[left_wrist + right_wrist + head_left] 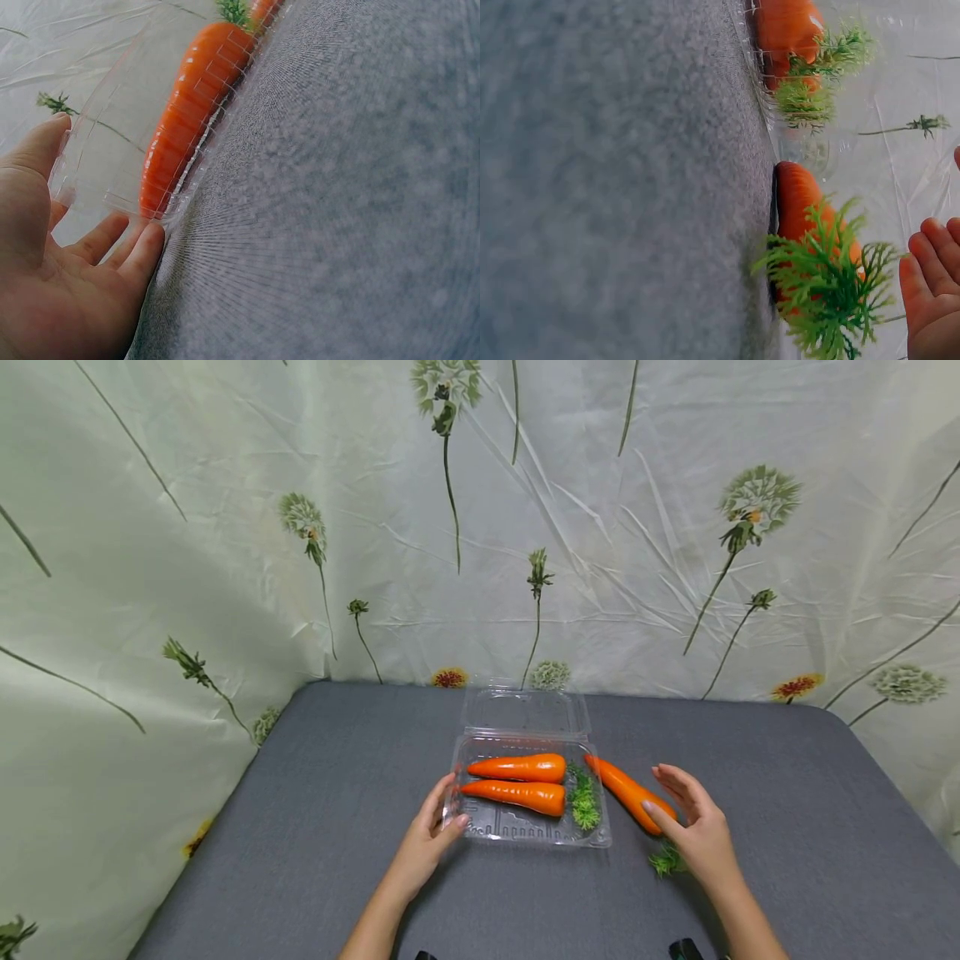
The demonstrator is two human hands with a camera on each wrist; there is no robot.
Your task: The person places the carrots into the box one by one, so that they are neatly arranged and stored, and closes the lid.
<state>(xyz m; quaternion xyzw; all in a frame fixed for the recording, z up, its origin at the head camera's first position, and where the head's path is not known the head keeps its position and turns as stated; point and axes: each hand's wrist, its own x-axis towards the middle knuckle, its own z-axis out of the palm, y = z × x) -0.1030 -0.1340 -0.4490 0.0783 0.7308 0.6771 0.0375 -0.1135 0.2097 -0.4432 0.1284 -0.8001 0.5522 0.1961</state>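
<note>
A clear plastic clamshell container (517, 837) stands on the table with its lid (525, 710) folded back. Two orange carrots (517, 767) (513, 797) lie side by side in it, their green tops (584, 802) toward the right wall. At the container's left edge my left hand (426, 839) holds the rim, thumb on the near side; the left wrist view shows the fingers (142, 255) against its end. Just right of a third carrot (626, 789), my right hand (697, 827) hovers with loosely bent fingers, apart from it. Its leafy top (825, 281) shows below the hand.
A grey cloth-covered table (315, 860) stretches out on both sides. Behind it hangs a pale curtain (600, 527) printed with flowers, which meets the table's back edge near the lid. Small black objects (684, 949) show at the bottom of the head view.
</note>
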